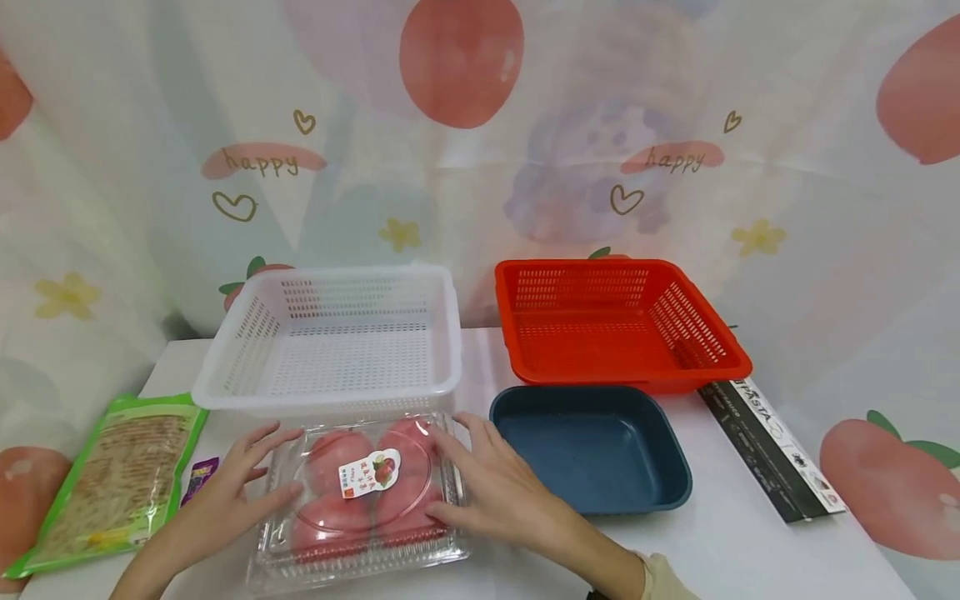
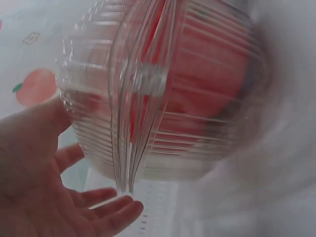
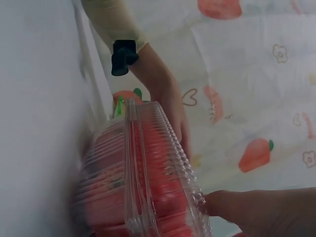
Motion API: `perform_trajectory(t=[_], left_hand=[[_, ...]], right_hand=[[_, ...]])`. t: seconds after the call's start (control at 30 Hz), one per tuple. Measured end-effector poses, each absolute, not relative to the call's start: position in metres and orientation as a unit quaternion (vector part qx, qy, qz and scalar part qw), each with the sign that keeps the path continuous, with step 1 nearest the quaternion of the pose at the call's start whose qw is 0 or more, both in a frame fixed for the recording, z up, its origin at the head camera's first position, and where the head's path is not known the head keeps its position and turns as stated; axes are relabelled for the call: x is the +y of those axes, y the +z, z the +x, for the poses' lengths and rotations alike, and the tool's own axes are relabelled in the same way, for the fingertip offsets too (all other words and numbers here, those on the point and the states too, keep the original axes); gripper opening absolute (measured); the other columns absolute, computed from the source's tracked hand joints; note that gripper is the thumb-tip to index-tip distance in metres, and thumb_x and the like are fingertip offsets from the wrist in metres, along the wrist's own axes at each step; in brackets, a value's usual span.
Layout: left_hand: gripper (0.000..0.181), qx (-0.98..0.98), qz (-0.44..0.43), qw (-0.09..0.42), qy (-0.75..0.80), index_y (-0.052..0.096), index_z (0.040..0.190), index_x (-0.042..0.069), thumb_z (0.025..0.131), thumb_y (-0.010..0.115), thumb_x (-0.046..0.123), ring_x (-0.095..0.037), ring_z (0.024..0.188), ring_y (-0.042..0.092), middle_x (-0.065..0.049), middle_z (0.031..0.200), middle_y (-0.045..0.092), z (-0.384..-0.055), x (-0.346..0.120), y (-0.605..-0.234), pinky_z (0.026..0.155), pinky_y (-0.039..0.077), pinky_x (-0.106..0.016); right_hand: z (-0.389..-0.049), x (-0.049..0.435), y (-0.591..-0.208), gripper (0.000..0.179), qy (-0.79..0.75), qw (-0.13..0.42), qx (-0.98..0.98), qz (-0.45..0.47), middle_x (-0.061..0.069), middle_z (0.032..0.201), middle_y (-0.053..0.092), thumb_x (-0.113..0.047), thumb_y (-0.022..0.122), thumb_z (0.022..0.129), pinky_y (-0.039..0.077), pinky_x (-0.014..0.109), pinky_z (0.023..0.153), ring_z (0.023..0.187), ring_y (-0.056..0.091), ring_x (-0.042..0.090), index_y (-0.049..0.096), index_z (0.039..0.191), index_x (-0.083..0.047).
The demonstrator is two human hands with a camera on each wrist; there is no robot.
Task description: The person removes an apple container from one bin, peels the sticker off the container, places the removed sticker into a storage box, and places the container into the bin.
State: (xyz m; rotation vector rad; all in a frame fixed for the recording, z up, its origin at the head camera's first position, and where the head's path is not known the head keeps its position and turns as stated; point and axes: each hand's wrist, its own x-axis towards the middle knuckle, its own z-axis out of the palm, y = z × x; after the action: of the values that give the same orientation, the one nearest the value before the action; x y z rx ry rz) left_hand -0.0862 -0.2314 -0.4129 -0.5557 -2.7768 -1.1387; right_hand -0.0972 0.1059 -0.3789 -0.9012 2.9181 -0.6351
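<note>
A clear plastic clamshell box (image 1: 330,558) of red round fruit (image 1: 337,454), with a white fruit label (image 1: 369,473) on its lid, lies on the white table before me. My left hand (image 1: 232,492) is at the box's left side, fingers spread and the thumb over the lid edge. In the left wrist view, its loosely bent fingers (image 2: 118,215) are near the box's rim. Across the lid's right side lies my right hand (image 1: 502,483), fingers spread. The right wrist view shows its thumb (image 3: 222,203) touching the lid; its other fingers are mostly hidden there.
Behind the box stand a white basket (image 1: 232,396) and a red basket (image 1: 592,375). A dark blue basin (image 1: 592,450) is right of the box. At the far right lies a black-and-white pasta box (image 1: 772,450); at left are a green-edged food bag (image 1: 123,467) and a small purple packet (image 1: 199,477).
</note>
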Motion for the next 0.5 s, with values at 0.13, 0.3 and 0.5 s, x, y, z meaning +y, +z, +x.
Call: perform_trajectory(t=[0.13, 0.3, 0.5], left_hand=[[0.056, -0.910, -0.187, 0.048, -0.367, 0.048, 0.140, 0.013, 0.089, 0.070, 0.019, 0.019, 0.122, 0.030, -0.009, 0.138, 0.049, -0.099, -0.229, -0.410, 0.089, 0.054, -0.032], [0.053, -0.908, -0.175, 0.018, -0.381, 0.049, 0.139, 0.015, 0.091, 0.069, 0.024, 0.014, 0.119, 0.036, -0.009, 0.136, 0.052, -0.107, -0.225, -0.409, 0.089, 0.051, -0.048], [0.051, -0.908, -0.180, -0.017, -0.379, 0.049, 0.140, 0.019, 0.092, 0.067, 0.026, -0.006, 0.123, 0.047, -0.009, 0.137, 0.053, -0.115, -0.226, -0.410, 0.089, 0.049, -0.040]], right_hand=[[-0.108, 0.084, -0.370, 0.058, -0.192, -0.034, 0.906, -0.375, 0.005, 0.136, 0.048, -0.040, 0.075, 0.083, 0.049, 0.037, 0.096, 0.121, 0.047, 0.019, 0.053, 0.134, -0.024], [-0.120, 0.050, -0.368, 0.049, -0.191, -0.002, 0.885, -0.425, 0.004, 0.132, 0.052, -0.042, 0.072, 0.086, 0.047, 0.034, 0.099, 0.122, 0.047, 0.017, 0.057, 0.130, -0.025], [-0.128, 0.026, -0.369, 0.039, -0.162, 0.002, 0.887, -0.433, -0.002, 0.116, 0.057, -0.044, 0.072, 0.085, 0.043, 0.020, 0.086, 0.104, 0.051, 0.010, 0.063, 0.119, -0.029]])
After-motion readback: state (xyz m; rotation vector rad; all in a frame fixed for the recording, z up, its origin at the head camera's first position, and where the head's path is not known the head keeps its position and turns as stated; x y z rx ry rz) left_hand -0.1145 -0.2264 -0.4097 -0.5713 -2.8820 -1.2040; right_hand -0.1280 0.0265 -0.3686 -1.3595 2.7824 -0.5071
